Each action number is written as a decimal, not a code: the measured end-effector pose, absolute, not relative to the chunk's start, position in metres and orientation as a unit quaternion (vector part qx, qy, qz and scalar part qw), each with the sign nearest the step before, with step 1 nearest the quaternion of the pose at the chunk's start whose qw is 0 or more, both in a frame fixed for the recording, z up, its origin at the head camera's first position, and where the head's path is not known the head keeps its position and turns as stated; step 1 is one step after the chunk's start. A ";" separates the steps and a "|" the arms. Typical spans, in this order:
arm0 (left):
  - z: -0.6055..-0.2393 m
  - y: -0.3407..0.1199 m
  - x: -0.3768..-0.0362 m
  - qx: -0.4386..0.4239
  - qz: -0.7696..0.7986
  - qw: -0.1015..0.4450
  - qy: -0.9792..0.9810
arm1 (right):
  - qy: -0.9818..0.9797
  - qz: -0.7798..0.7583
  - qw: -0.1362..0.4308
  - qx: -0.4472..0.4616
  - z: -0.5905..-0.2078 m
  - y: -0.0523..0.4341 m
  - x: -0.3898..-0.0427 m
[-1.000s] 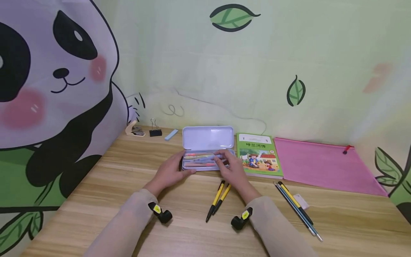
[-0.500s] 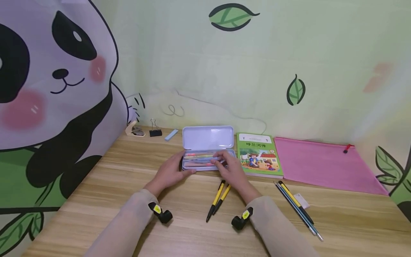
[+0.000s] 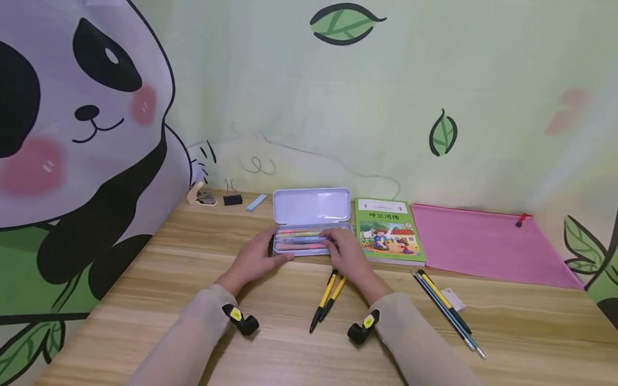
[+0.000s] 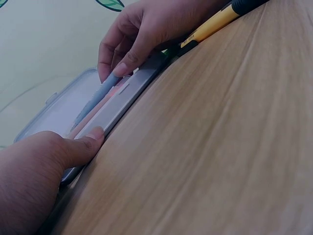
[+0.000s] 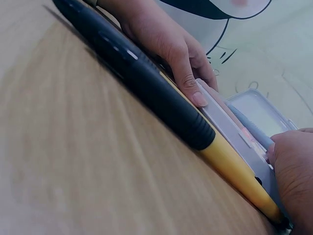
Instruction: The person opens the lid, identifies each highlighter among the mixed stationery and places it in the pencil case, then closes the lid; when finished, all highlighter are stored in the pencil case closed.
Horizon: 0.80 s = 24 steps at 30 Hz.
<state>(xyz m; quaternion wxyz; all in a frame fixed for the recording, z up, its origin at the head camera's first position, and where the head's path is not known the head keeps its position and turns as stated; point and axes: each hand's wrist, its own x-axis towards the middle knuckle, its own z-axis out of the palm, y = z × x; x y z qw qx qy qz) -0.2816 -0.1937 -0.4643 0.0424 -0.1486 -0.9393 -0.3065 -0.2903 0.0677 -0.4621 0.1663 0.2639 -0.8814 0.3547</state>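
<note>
Pencil case (image 3: pixel 309 236) sat open at mid-desk, far side, lid (image 3: pixel 311 206) tipped back toward the wall, tray full of coloured pens (image 3: pixel 301 239). Left hand (image 3: pixel 255 258) held the tray's left end: thumb (image 4: pixel 84 145) flat along the near wall, other fingers curled round the corner. Right hand (image 3: pixel 348 256) was at the right end, fingers pinching a blue-grey pen (image 4: pixel 95 98) lying in the tray.

Progress, as a judgement: pens in the tray looked mostly packed; the pinched one was being seated or lifted, can't tell which. Two yellow-black pens (image 3: pixel 328 300) lay loose on the desk (image 3: pixel 145 300) just near of the case, between the forearms. Another pen bundle (image 3: pixel 446 313) and an eraser (image 3: pixel 452 300) lay well to the right. So loose stationery was left out and the lid not closed.

Views: only the head view showed the whole layout, including the green book (image 3: pixel 389 231) touching the case's right side, the pink folder (image 3: pixel 487 244) right of that, and the binder clip (image 3: pixel 233 196), staple remover (image 3: pixel 201 195) and blue strip (image 3: pixel 256 202) far left by the wall. The left wrist view alone showed the right-hand pinch on the pen clearly. The right wrist view was mostly blocked by a yellow-black pen in front, but it showed the left fingertip (image 5: pixel 197 98) on the tray rim.
</note>
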 end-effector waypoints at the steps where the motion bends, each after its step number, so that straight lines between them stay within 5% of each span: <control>1: -0.465 -0.194 -0.282 -0.149 -0.304 0.043 -0.940 | -0.883 0.352 0.165 0.263 -0.462 0.068 -0.291; 24: -0.466 -0.194 -0.283 -0.145 -0.301 0.041 -0.941 | -0.875 0.354 0.196 0.264 -0.461 0.067 -0.291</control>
